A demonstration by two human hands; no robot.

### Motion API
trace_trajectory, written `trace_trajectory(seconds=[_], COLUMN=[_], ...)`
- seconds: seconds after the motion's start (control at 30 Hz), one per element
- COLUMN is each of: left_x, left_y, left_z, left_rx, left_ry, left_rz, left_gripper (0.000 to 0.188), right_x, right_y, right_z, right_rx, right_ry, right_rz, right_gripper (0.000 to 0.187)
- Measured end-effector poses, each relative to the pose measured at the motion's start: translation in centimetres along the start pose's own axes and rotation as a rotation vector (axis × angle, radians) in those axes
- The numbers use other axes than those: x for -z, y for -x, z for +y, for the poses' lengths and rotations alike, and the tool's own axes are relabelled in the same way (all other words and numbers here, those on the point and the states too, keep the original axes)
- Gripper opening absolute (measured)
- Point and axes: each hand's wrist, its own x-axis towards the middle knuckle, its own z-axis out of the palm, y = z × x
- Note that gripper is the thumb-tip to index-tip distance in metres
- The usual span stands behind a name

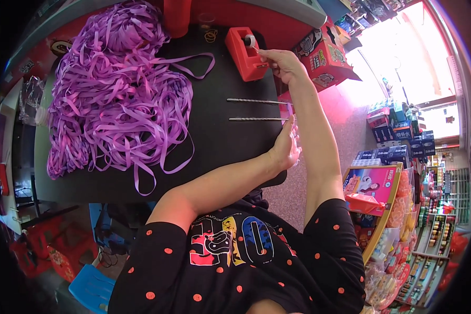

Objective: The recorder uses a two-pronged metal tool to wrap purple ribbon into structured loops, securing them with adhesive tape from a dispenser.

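Two thin, twisted metal rods, the upper rod (251,100) and the lower rod (254,119), lie side by side near the table's right edge. A short stretch of purple ribbon (289,109) spans their right ends. My left hand (285,145) is closed at that ribbon, beside the lower rod's end; its far fingers are partly hidden and washed out by light. Further up, my right hand (283,64) pinches the end of the clear tape (250,41) on a red tape dispenser (247,58).
A big tangled heap of purple ribbon (120,99) covers the left of the black table (214,149). Rubber bands (211,35) lie at the back. A red carton (322,56) stands past the far right corner, a blue stool (91,288) at lower left, stocked shelves (432,235) at right.
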Motion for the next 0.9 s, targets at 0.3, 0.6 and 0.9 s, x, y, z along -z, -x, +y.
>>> trace_trajectory(seconds=[0.3, 0.6, 0.9], left_x=[-1.6, -3.2, -1.6], left_y=[0.8, 3.0, 1.9], left_z=[0.6, 2.2, 1.4], left_rx=[0.024, 0.041, 0.015], left_ry=[0.045, 0.188, 0.181], left_rz=[0.157, -0.133, -0.169], left_gripper=[0.066, 0.045, 0.034], right_x=[1.4, 0.0, -0.1], right_y=[3.0, 4.0, 3.6], right_z=[0.7, 4.4, 6.7], right_rx=[0.124, 0.123, 0.386], right_ry=[-0.155, -0.158, 0.453], right_rz=[-0.064, 0.023, 0.295], right_gripper=[0.022, 0.022, 0.021])
